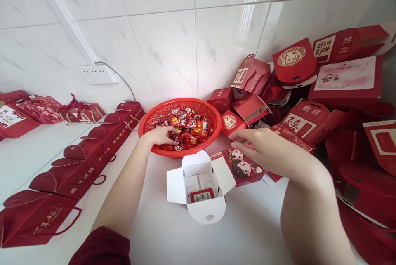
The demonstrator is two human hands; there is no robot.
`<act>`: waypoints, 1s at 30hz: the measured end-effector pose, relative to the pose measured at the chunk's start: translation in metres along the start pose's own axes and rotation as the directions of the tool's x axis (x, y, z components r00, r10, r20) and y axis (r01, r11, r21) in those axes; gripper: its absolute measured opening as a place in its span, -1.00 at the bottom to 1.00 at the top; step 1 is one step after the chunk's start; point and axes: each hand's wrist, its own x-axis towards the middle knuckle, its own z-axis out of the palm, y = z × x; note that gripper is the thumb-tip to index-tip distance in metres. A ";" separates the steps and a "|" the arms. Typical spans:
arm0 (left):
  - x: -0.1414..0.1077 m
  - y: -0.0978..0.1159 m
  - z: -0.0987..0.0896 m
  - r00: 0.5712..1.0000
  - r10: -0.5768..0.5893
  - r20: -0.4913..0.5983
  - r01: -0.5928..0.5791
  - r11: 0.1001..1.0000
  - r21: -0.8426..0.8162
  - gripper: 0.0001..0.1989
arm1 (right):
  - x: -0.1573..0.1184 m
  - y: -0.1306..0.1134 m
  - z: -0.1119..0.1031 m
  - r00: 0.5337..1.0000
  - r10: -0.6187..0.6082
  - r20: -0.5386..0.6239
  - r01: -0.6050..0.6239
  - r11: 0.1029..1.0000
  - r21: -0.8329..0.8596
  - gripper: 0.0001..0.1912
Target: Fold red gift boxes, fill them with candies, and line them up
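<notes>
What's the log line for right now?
left hand: among candies in basket | right hand: near cartoon box | white box: open, packet inside

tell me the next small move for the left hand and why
Probably pinch a candy with the left hand and lift it toward the white box: that hand reaches into the basket, and the box stands open, one red packet showing inside.

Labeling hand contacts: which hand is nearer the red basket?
Left. The left hand reaches over the near-left rim of the red basket, at the wrapped candies; the right hand is outside it, to the right, near the box with cartoon faces.
</notes>
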 end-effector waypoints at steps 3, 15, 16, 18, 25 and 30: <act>0.001 -0.002 0.001 1.000 -0.001 0.028 0.001 1.000 0.005 -0.47 | 0.001 -0.001 0.002 1.000 0.005 0.000 -0.005 1.000 -0.015 -0.76; 0.002 -0.004 0.007 0.975 0.207 -0.085 -0.224 0.917 -0.329 -0.68 | 0.005 -0.003 0.008 1.000 0.000 -0.002 0.000 1.000 -0.026 -0.76; 0.001 -0.004 0.007 0.970 0.213 -0.120 -0.242 0.903 -0.354 -0.67 | 0.005 -0.002 0.008 1.000 0.001 -0.004 -0.001 1.000 -0.032 -0.76; 0.001 -0.002 0.005 0.962 0.213 -0.170 -0.265 0.875 -0.405 -0.64 | 0.005 0.000 0.009 1.000 -0.001 -0.009 0.001 0.999 -0.049 -0.77; -0.006 0.006 0.003 0.958 0.250 -0.142 -0.287 0.868 -0.405 -0.40 | 0.006 0.004 0.012 0.999 -0.037 -0.022 0.034 0.995 -0.098 -0.74; -0.004 0.011 0.010 0.974 0.218 -0.059 -0.225 0.963 -0.148 -0.56 | 0.006 -0.001 0.009 1.000 -0.014 -0.002 0.014 0.996 -0.086 -0.76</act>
